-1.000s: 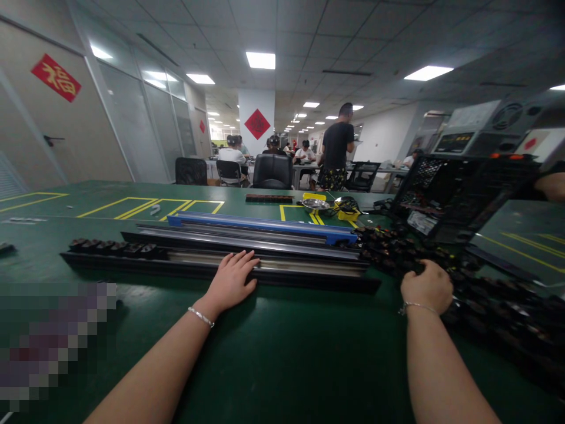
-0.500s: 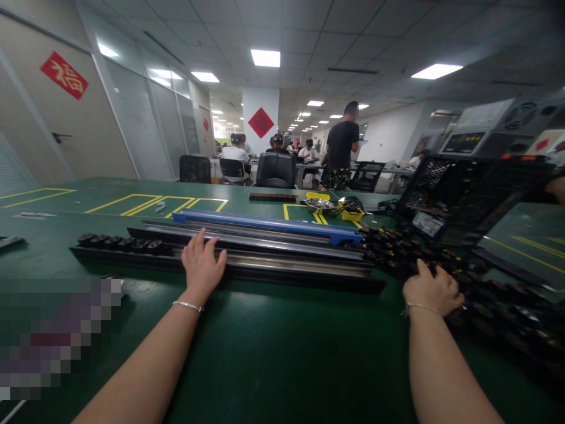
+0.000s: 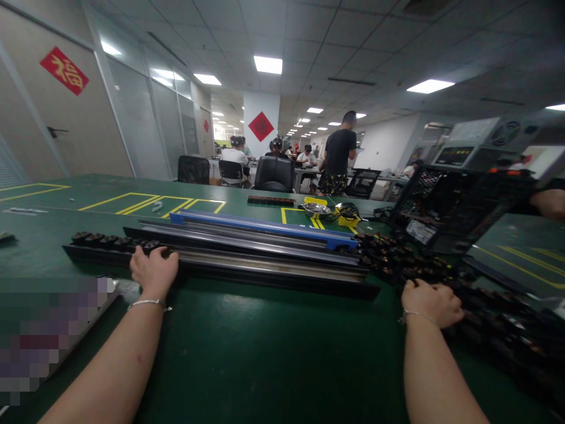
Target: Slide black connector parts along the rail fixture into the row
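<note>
In the head view a long black rail (image 3: 273, 277) with a pale metal channel lies across the table. A row of small black blocks (image 3: 110, 241) sits in its left part. My left hand (image 3: 154, 272) is at the right end of that row, its fingers curled down over the last black block and the rail. On the right, my right hand (image 3: 431, 303) is closed at the near edge of a heap of black blocks (image 3: 397, 256). Its fingertips are hidden, so what it holds cannot be made out.
Behind lie another dark rail (image 3: 247, 240) and a blue rail (image 3: 265, 225). A metal bowl (image 3: 316, 209) and yellow holders stand farther back. An open black computer case (image 3: 435, 200) is at the right, with another person's hand (image 3: 549, 203) beside it. A blurred-out object lies front left.
My left hand has moved left along the rail to the end of the block row, and its fingers have curled. My right hand stays by the heap, its fingers drawn in.
</note>
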`<action>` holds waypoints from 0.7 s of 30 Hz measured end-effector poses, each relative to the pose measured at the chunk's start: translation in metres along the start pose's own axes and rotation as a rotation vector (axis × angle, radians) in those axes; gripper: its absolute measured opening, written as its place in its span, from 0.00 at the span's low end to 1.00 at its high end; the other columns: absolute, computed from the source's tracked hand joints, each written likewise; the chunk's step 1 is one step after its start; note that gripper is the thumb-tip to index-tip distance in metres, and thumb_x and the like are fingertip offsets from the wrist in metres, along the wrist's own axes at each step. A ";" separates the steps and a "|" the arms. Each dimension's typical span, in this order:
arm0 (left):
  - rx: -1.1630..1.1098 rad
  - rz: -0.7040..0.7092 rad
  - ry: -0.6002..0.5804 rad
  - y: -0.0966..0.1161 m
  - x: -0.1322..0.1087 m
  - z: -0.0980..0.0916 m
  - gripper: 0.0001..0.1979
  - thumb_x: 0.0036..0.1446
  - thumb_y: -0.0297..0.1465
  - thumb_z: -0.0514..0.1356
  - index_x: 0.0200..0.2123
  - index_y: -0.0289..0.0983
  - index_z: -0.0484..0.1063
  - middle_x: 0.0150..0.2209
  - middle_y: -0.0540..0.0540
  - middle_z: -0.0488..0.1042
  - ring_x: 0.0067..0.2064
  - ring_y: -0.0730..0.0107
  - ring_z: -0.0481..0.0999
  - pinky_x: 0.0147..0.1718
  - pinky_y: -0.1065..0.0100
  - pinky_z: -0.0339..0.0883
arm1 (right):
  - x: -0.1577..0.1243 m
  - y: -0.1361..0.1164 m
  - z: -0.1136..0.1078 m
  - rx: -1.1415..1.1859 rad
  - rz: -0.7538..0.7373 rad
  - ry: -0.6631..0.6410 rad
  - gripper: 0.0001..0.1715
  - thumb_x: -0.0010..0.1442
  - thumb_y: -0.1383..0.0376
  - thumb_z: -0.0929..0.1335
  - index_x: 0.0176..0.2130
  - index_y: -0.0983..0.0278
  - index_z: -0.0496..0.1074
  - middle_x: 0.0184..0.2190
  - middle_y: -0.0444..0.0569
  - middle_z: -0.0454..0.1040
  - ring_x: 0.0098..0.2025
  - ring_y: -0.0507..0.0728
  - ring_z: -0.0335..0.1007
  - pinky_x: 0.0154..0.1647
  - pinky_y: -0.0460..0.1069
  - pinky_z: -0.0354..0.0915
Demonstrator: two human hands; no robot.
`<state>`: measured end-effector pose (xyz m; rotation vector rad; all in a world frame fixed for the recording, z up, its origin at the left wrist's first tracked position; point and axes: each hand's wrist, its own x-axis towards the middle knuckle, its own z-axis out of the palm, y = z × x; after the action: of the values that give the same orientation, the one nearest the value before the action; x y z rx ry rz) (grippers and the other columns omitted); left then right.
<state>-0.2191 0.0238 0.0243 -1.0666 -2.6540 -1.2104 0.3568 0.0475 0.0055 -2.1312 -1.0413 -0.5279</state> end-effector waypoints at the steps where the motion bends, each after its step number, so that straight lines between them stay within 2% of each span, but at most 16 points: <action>1: 0.009 -0.020 0.006 -0.002 0.002 0.001 0.23 0.53 0.40 0.54 0.50 0.35 0.68 0.65 0.36 0.45 0.64 0.42 0.45 0.57 0.44 0.46 | -0.001 -0.001 0.001 -0.039 0.066 0.019 0.18 0.52 0.56 0.62 0.37 0.62 0.75 0.42 0.60 0.67 0.48 0.70 0.58 0.43 0.66 0.53; 5: 0.019 -0.012 0.022 -0.004 0.004 0.004 0.23 0.53 0.40 0.53 0.50 0.36 0.68 0.64 0.36 0.45 0.64 0.42 0.44 0.56 0.44 0.46 | -0.004 -0.009 0.001 -0.053 0.078 0.005 0.16 0.52 0.59 0.62 0.35 0.61 0.75 0.43 0.58 0.68 0.49 0.70 0.59 0.49 0.68 0.51; 8: 0.019 -0.005 0.036 -0.003 0.002 0.007 0.24 0.54 0.41 0.52 0.51 0.36 0.68 0.63 0.34 0.47 0.64 0.41 0.44 0.56 0.44 0.46 | -0.004 -0.015 -0.003 -0.013 0.049 0.031 0.18 0.52 0.61 0.61 0.38 0.63 0.75 0.47 0.60 0.68 0.54 0.70 0.56 0.51 0.70 0.49; 11: 0.030 -0.042 0.037 -0.003 0.003 0.008 0.25 0.54 0.42 0.51 0.52 0.37 0.67 0.62 0.34 0.50 0.63 0.44 0.46 0.56 0.46 0.47 | -0.006 -0.029 -0.008 0.048 -0.042 0.110 0.23 0.54 0.62 0.59 0.46 0.67 0.72 0.51 0.62 0.65 0.58 0.69 0.52 0.54 0.68 0.48; 13: 0.037 -0.060 0.035 -0.003 0.005 0.009 0.25 0.54 0.42 0.51 0.52 0.37 0.67 0.62 0.35 0.51 0.63 0.45 0.46 0.57 0.47 0.46 | -0.012 -0.047 -0.012 0.088 -0.172 0.133 0.27 0.56 0.61 0.57 0.51 0.71 0.68 0.55 0.63 0.62 0.60 0.67 0.50 0.56 0.64 0.49; 16: 0.033 -0.081 0.043 -0.003 0.007 0.011 0.25 0.53 0.42 0.52 0.52 0.39 0.67 0.62 0.38 0.50 0.63 0.46 0.46 0.57 0.47 0.46 | -0.030 -0.080 -0.014 0.144 -0.402 0.046 0.30 0.59 0.59 0.55 0.56 0.71 0.63 0.60 0.61 0.58 0.62 0.64 0.48 0.57 0.60 0.50; 18: 0.025 -0.088 0.043 -0.003 0.007 0.011 0.25 0.53 0.42 0.52 0.51 0.39 0.67 0.62 0.39 0.50 0.63 0.46 0.45 0.57 0.47 0.46 | -0.044 -0.100 -0.015 0.125 -0.528 -0.095 0.30 0.61 0.57 0.55 0.57 0.67 0.63 0.61 0.57 0.56 0.63 0.63 0.47 0.58 0.60 0.50; 19: 0.021 -0.090 0.040 -0.003 0.007 0.011 0.25 0.53 0.42 0.52 0.51 0.39 0.67 0.62 0.39 0.50 0.63 0.46 0.45 0.57 0.47 0.46 | -0.051 -0.107 -0.015 0.107 -0.569 -0.180 0.29 0.61 0.57 0.54 0.56 0.65 0.64 0.61 0.55 0.57 0.63 0.62 0.48 0.58 0.60 0.50; 21: 0.015 -0.089 0.031 -0.001 0.006 0.010 0.25 0.52 0.43 0.52 0.51 0.39 0.67 0.62 0.39 0.50 0.63 0.46 0.45 0.57 0.48 0.46 | -0.059 -0.117 -0.015 0.071 -0.626 -0.366 0.26 0.62 0.57 0.54 0.51 0.59 0.69 0.56 0.50 0.66 0.59 0.59 0.57 0.58 0.60 0.50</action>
<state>-0.2222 0.0334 0.0181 -0.9288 -2.7095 -1.2100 0.2271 0.0564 0.0268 -1.8519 -1.9263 -0.3759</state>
